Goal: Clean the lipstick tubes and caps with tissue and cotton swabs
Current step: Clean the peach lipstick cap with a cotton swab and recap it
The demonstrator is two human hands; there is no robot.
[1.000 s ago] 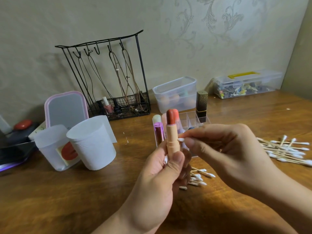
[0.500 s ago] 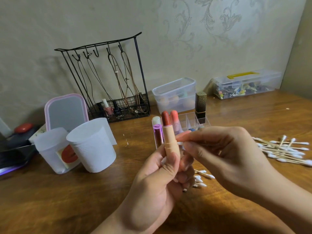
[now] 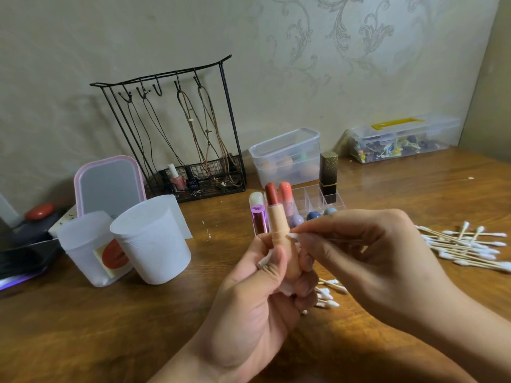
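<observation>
My left hand (image 3: 257,297) grips a peach lipstick tube (image 3: 279,228) upright, its red-brown bullet extended at the top. My right hand (image 3: 367,261) pinches a cotton swab (image 3: 293,235) and holds its white tip against the tube's right side, just above my left thumb. Behind the tube stands a clear organiser (image 3: 318,201) with a purple lipstick (image 3: 258,221), a coral lipstick (image 3: 286,197) and a black-gold lipstick (image 3: 328,172). A pile of clean swabs (image 3: 470,248) lies at the right; a few swabs (image 3: 327,295) lie under my hands.
Two white cups (image 3: 150,240) stand at the left, with a pink-rimmed mirror (image 3: 109,183) behind them. A black wire jewellery rack (image 3: 177,134), a clear tub (image 3: 286,157) and a clear box with a yellow handle (image 3: 401,140) line the wall on the wooden table (image 3: 83,327).
The lipstick tube and both hands have drifted slightly left and lower in view. The swab tip stays against the tube's right side.
</observation>
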